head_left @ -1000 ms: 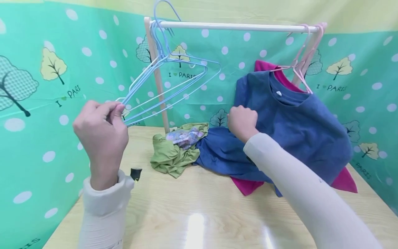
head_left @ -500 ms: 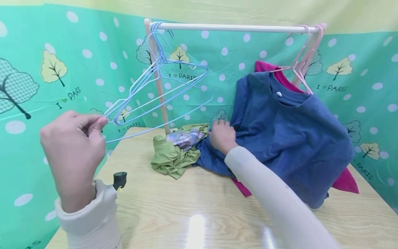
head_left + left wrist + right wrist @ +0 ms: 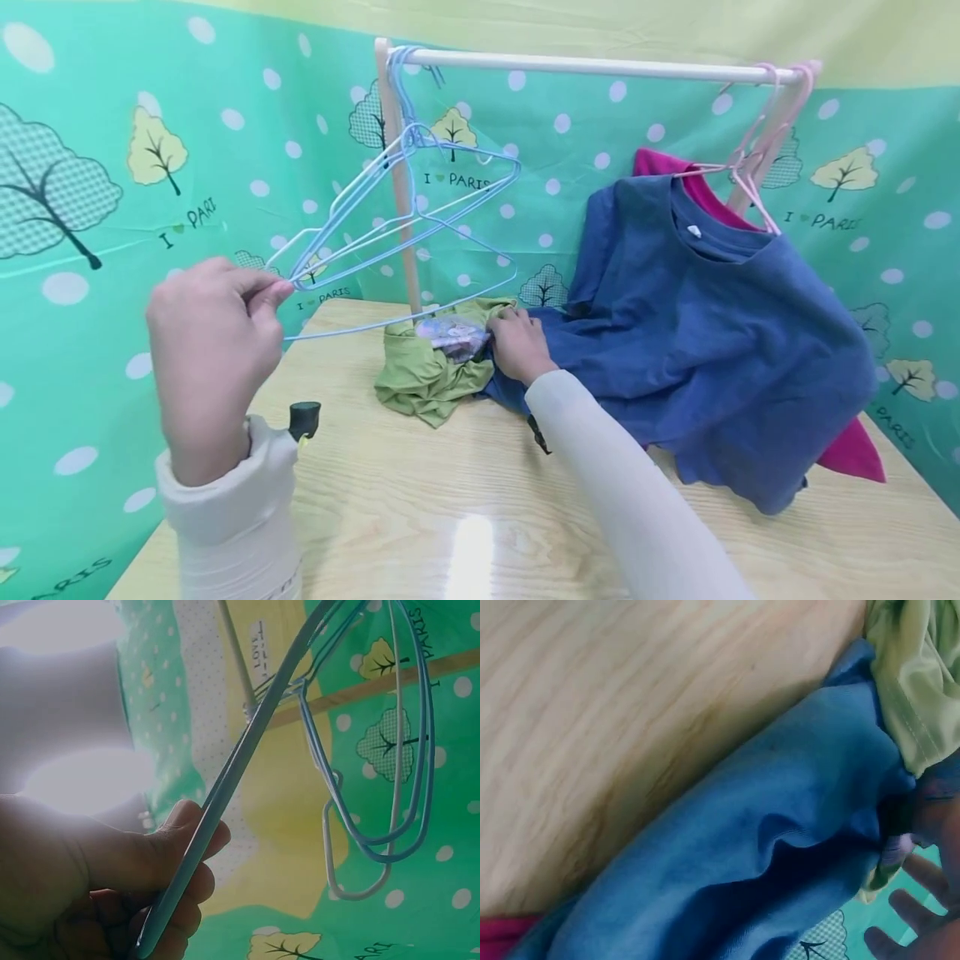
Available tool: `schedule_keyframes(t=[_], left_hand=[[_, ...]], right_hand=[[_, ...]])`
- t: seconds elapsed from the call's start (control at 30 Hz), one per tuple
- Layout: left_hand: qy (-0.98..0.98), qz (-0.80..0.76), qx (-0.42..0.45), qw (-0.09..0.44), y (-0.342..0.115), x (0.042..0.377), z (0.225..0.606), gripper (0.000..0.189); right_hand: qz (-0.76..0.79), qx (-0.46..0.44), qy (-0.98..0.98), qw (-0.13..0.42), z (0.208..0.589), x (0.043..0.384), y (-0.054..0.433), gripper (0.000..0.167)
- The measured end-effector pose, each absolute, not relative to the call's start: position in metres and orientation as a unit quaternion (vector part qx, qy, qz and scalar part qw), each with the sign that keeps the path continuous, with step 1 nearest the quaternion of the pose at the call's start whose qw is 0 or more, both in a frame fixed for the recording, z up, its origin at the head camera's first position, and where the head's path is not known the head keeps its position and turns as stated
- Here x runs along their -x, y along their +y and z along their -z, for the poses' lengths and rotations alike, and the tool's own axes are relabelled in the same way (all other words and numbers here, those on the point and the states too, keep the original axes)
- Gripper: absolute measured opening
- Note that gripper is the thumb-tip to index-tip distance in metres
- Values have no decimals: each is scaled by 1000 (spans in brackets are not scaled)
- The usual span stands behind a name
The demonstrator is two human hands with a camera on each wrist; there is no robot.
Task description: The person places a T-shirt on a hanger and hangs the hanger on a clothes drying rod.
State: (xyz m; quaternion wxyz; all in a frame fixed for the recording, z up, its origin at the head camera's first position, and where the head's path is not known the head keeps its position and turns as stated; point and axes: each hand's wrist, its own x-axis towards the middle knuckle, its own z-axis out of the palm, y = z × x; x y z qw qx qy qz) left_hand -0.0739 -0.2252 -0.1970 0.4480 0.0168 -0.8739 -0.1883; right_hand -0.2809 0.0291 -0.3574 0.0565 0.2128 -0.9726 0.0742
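Note:
My left hand (image 3: 213, 358) pinches one end of a blue hanger (image 3: 225, 791); its neck hangs in front of the other hangers in the head view, below the rail. On the table, my right hand (image 3: 519, 344) grips the edge of a crumpled green shirt (image 3: 427, 379) with a lilac print; its thumb and fingertips are partly hidden in the cloth. Beneath and beside that hand lies a blue garment (image 3: 795, 765). A blue T-shirt (image 3: 712, 317) hangs tilted on a pink hanger (image 3: 757, 196) at the rack's right end, partly covering a magenta garment (image 3: 855, 450).
A white rail (image 3: 600, 65) on wooden posts spans the back of the table (image 3: 390, 517). Several blue and white hangers (image 3: 405, 92) hang at its left end. Behind stands a green dotted curtain (image 3: 247, 158).
My left hand has drawn the blue hanger down off the rail. My right hand has moved left from the blue T-shirt to the green shirt. The head view has shifted slightly.

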Motion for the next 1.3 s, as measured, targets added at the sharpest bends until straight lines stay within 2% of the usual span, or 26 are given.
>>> schedule_keyframes(t=[0.1,0.17,0.5,0.7,0.93,1.07,1.3], left_hand=[[-876,192,-20,441,-225,77,197,8],[-879,193,-25,436,-224,78,196,8],[-882,195,-22,428,-223,79,197,9],[-886,189,-18,423,-223,84,199,9],[-890,194,-22,412,-221,88,199,10],[-891,193,-25,410,-222,89,199,10],[-893,192,-27,407,-222,89,199,10]], right_hand=[[-79,-205,-972,84,356,281,30,15],[-88,-198,-972,95,353,280,32,11],[-123,-146,-962,194,327,269,40,9],[-117,-134,-961,213,320,255,46,13],[-46,-197,-952,228,328,230,53,12],[-11,-243,-953,181,334,217,55,9],[-5,-342,-938,-48,334,224,71,16]])
